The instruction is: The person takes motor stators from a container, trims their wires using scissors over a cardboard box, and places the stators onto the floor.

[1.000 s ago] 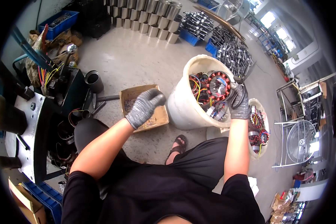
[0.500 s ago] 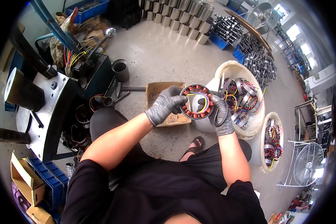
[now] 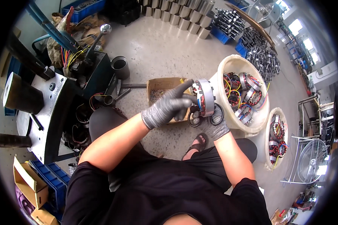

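My right hand (image 3: 213, 126), in a grey glove, grips a stator (image 3: 205, 98), a metal ring with red-orange copper windings inside. The ring is turned edge-on, its smooth silver outer wall facing right. Scissors (image 3: 217, 114) with black loop handles are also in this hand, below the ring; their blades are hidden. On the ring's left side, my left hand (image 3: 168, 105), gloved too, has its index finger stretched out and the other fingers loosely bent. Its fingertips are close to the windings, and I cannot tell if they touch. A yellow wire end shows by the index fingertip.
Below my hands is an open cardboard box (image 3: 163, 81) with small scraps. To the right, a large white tub (image 3: 229, 62) and a smaller tub (image 3: 268, 137) hold several stators. A machine with a metal table (image 3: 50, 123) stands left. Metal cylinders (image 3: 176, 17) are stacked at the back.
The stator has turned from face-on to edge-on. My left hand has let go of its rim and its index finger is now extended. The scissors' loops have spread apart below the ring.
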{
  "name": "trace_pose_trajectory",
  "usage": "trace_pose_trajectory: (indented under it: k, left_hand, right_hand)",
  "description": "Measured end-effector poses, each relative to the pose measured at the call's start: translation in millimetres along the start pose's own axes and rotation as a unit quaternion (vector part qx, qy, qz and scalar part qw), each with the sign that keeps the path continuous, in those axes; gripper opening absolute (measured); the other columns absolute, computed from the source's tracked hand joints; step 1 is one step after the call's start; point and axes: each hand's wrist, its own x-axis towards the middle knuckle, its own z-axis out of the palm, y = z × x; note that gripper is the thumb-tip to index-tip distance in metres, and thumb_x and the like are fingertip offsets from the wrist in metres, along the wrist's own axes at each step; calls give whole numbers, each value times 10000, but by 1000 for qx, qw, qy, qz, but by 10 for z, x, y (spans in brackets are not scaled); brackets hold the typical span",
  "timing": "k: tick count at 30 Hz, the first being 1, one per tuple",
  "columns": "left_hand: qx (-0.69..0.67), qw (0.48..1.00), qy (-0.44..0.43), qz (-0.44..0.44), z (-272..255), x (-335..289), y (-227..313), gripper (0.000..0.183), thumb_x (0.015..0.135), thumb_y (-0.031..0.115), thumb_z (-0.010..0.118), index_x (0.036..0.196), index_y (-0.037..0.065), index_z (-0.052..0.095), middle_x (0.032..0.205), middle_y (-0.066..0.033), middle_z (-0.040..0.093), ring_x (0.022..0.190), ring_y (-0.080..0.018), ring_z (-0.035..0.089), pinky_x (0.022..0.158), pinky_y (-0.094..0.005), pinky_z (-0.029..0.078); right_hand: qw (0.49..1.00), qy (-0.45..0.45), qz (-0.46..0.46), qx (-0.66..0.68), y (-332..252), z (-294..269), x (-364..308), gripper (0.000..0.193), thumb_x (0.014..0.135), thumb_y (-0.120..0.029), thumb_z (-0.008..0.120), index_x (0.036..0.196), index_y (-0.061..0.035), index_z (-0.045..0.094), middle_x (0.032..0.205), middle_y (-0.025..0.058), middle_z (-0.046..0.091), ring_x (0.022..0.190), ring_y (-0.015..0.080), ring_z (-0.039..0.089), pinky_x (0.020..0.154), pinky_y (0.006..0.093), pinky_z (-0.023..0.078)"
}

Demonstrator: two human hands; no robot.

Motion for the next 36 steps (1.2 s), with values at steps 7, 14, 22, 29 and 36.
trace_pose_trajectory:
  k: [7,14,22,29,36]
  left_hand:
    - [132,991,-9,9,136,49,-164,1015,874,132,691,1584,188,-33,1200,-147,634,705,-96,613,609,-241,524]
    - [174,985,-6,24,-33,151,-211,1076,791,222,831,1573,72,107,1339,-160,564,1234,-207,525,1044,-379,438]
    - [652,748,-24,-119,-158,109,401,644,822,213,769,1400,117,502,1160,-194,673,1063,-266,667,932,-383,515]
    - [576,800,113,125,-271,57,88,383,895,287,688,1194,56,625,903,-109,697,815,-230,688,758,-323,554]
    - [-50,972,30,-229,-188,136,-298,573,998,536,446,930,23,691,792,-88,696,507,-146,587,420,-238,440]
  right_hand:
    - [990,124,-56,-47,162,-98,128,563,904,-390,542,1265,41,549,1001,178,688,762,277,684,548,405,571]
    - [998,53,-13,13,186,-62,124,479,916,-327,545,1222,41,565,935,150,686,649,288,672,515,408,574]
    - [957,152,-121,-214,-53,-109,-3,371,868,-211,673,1177,-13,618,990,110,700,781,223,700,615,333,597]
    - [931,234,-210,-186,-128,41,24,334,848,-173,632,1149,-28,621,914,118,694,676,235,680,426,335,528]
    - [952,163,-221,-137,-68,296,13,358,856,-104,664,1196,-36,578,966,104,676,720,247,677,478,347,552]
